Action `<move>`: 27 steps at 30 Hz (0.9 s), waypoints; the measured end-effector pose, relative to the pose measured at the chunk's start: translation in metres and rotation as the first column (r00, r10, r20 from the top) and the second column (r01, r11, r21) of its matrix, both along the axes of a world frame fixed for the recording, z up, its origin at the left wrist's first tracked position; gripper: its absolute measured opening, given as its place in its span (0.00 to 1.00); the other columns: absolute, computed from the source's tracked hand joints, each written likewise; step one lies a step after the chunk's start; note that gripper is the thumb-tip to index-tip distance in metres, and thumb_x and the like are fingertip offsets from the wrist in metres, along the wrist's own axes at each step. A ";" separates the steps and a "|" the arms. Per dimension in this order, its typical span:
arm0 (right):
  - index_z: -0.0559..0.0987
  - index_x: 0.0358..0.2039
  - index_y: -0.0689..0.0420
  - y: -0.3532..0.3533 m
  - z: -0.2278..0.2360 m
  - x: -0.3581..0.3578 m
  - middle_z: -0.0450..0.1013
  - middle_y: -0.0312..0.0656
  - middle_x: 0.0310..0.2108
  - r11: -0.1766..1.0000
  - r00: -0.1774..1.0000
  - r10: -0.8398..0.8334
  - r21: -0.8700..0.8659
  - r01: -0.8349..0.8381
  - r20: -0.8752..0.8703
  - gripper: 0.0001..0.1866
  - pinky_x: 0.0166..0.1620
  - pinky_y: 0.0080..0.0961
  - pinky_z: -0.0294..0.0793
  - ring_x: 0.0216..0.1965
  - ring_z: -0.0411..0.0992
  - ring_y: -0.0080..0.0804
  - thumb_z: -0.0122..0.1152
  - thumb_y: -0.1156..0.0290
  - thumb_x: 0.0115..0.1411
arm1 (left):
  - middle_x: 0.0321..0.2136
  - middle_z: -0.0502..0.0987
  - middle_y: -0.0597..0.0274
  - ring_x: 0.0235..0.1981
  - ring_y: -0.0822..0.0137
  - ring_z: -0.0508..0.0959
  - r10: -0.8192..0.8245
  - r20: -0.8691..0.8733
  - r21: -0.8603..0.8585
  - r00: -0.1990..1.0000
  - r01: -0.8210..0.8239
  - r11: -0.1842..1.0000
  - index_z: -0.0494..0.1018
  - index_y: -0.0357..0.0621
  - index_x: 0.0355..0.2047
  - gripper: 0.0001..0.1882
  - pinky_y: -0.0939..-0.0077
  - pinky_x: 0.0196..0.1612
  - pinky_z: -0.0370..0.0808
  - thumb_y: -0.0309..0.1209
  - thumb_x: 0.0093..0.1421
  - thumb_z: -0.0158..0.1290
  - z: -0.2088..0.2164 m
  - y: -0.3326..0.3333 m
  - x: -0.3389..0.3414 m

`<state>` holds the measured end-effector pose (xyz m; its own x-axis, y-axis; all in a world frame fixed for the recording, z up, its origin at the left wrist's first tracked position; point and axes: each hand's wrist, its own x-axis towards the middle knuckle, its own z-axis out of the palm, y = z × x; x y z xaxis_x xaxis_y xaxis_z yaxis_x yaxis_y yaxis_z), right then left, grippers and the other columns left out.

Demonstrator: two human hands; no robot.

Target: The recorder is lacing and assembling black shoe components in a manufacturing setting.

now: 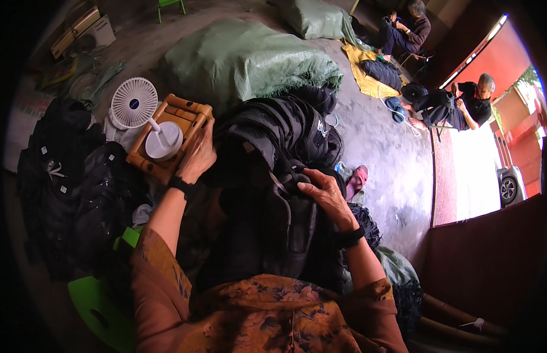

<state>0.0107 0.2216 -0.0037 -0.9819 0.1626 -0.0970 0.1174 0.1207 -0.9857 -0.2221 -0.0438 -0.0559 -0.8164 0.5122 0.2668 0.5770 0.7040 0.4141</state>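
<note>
A small bamboo stool (202, 108) at the left carries a white desk fan (134, 103) on a round base. My left hand (198, 154) is closed on the stool's right side, its fingertips partly hidden. Across my lap lies a thick pile of black cloth pieces (267, 126), stacked in overlapping layers. With thumb and fingers together, my right hand (327, 197) pinches the edge of a black cloth piece (294, 220) on the near side of the pile. Each wrist wears a black band.
Black bundles (67, 176) heap up at the left, near a green plastic chair (97, 306). A large green woven sack (244, 59) lies beyond the pile. Two people (406, 32) sit at the far right, one beside a bright doorway (462, 176). Poles (456, 315) lie lower right.
</note>
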 end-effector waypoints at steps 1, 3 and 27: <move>0.71 0.55 0.69 0.001 -0.004 0.000 0.76 0.43 0.47 0.999 1.000 0.015 -0.030 -0.016 -0.024 0.28 0.54 0.22 0.68 0.48 0.72 0.25 0.64 0.64 0.61 | 0.57 0.65 0.36 0.60 0.37 0.64 -0.003 0.001 -0.004 1.000 0.003 1.000 0.53 0.40 0.64 0.37 0.51 0.61 0.63 0.16 0.52 0.49 0.004 -0.002 0.008; 0.70 0.56 0.69 0.005 -0.006 0.001 0.75 0.44 0.48 0.999 1.000 0.000 -0.044 0.000 -0.006 0.29 0.55 0.23 0.67 0.49 0.71 0.26 0.64 0.63 0.60 | 0.59 0.63 0.40 0.62 0.40 0.61 0.054 -0.300 0.106 0.952 -0.023 0.994 0.51 0.38 0.64 0.38 0.51 0.64 0.58 0.20 0.54 0.54 0.022 0.004 0.035; 0.70 0.40 0.58 0.005 0.005 0.067 0.61 0.49 0.62 0.985 0.988 0.064 0.168 -0.041 -0.138 0.12 0.62 0.35 0.57 0.63 0.59 0.41 0.62 0.71 0.59 | 0.49 0.71 0.48 0.61 0.44 0.65 -0.475 0.116 0.556 0.872 0.339 0.759 0.64 0.39 0.48 0.22 0.58 0.62 0.64 0.23 0.53 0.55 0.044 0.060 0.191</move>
<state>0.0776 0.2263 0.0015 -0.9913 0.1126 0.0681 -0.0334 0.2845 -0.9581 -0.0313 0.0159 -0.0116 -0.6328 0.6571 0.4095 0.5959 0.0756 0.7995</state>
